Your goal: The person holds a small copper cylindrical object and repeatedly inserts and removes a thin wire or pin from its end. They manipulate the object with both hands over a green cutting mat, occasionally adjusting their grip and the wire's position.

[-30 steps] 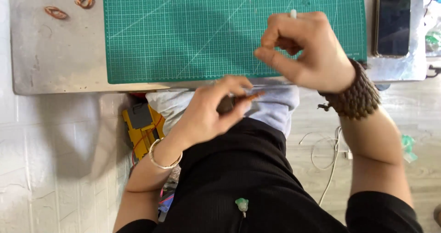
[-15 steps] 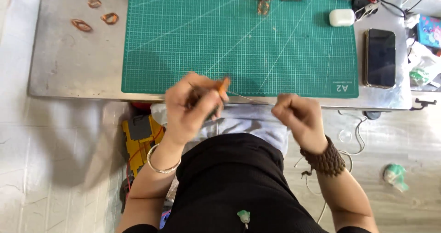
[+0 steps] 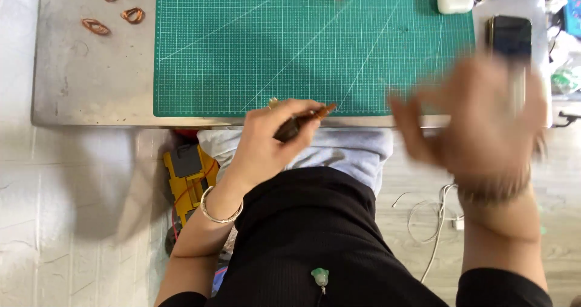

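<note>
Taking the green gridded cutting mat [image 3: 254, 41] as landmark: left of it, three small copper wire loops [image 3: 115, 13] lie on the grey metal table [image 3: 78, 95]. At the mat's near edge the left hand [image 3: 269, 140] grasps a dark brown tool with a copper-coloured tip [image 3: 299, 122], tip pointing right over the mat's rim; half a second ago this hand sat slightly lower and further left. At the mat's far right corner stands a white rounded case [image 3: 455, 0]; right of the mat lies a black phone [image 3: 509, 38]. The right hand [image 3: 478, 122], blurred, is released with spread fingers; it was clenched below the table edge before, and has risen.
</note>
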